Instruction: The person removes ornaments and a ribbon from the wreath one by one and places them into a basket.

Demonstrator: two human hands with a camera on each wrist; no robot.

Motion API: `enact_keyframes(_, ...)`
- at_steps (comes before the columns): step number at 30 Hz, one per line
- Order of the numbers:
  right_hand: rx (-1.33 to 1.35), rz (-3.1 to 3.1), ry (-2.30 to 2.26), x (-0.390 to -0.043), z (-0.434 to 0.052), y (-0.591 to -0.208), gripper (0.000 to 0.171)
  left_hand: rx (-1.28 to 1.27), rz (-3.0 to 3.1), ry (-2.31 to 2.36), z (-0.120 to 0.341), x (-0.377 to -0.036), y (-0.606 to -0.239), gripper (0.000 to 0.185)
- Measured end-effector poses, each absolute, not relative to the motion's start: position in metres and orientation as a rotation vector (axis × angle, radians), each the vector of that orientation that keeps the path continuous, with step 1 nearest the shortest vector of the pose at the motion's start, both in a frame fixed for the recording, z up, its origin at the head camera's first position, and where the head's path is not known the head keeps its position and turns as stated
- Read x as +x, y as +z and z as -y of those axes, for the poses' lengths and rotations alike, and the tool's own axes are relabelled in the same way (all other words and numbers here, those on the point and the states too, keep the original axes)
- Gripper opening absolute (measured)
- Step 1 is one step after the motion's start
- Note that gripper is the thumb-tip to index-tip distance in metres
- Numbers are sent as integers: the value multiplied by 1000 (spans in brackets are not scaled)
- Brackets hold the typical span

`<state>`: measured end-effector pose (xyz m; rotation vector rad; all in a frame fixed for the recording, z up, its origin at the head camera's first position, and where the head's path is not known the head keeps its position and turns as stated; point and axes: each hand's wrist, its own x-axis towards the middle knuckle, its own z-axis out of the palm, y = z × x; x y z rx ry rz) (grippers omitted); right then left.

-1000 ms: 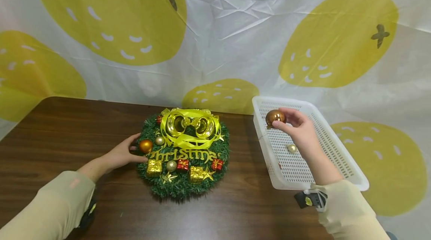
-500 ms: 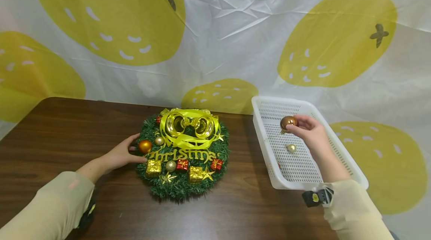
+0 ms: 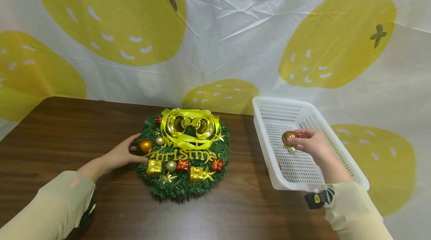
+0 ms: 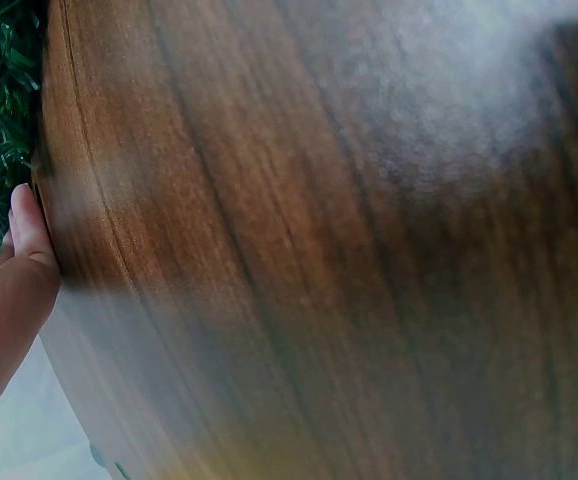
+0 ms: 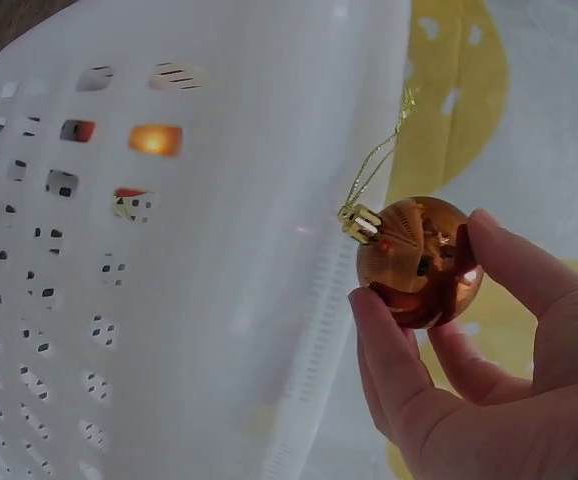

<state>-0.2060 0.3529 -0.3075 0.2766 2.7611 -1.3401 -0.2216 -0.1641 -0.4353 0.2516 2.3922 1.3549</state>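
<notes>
A round green Christmas wreath lies on the brown table, bearing gold bells with yellow ribbon and gold "Christmas" lettering. My left hand rests at its left edge, thumb and fingers spread and touching the greenery beside an orange ball. In the left wrist view, the left hand shows outstretched fingers against the greenery. My right hand pinches a shiny copper Christmas ball between thumb and fingertips over the white basket. The right wrist view shows the ball with a gold cap and string loop.
A small pale gold ball lies in the basket, partly hidden by the copper one. Behind the table hangs a white cloth printed with yellow fruit. Brown tabletop lies between the wreath and the basket.
My right hand has moved right and then down toward the basket's floor, carrying the copper Christmas ball with it. The left hand and the wreath have stayed put.
</notes>
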Motion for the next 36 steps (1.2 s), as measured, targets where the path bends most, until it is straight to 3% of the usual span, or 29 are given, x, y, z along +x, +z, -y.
enact_keyframes(19, 247, -2739, -1089, -202, -344, -306, 61, 256, -2401, 1360, 164, -222, -436, 107)
enact_keyframes(24, 162, -2750, -1133, -201, -326, -297, 65, 255, -2400, 1354, 164, -222, -434, 107)
enact_keyframes(36, -106, -2689, -1556, -197, -258, -296, 51, 248, -2394, 1352, 163, -220, -433, 106)
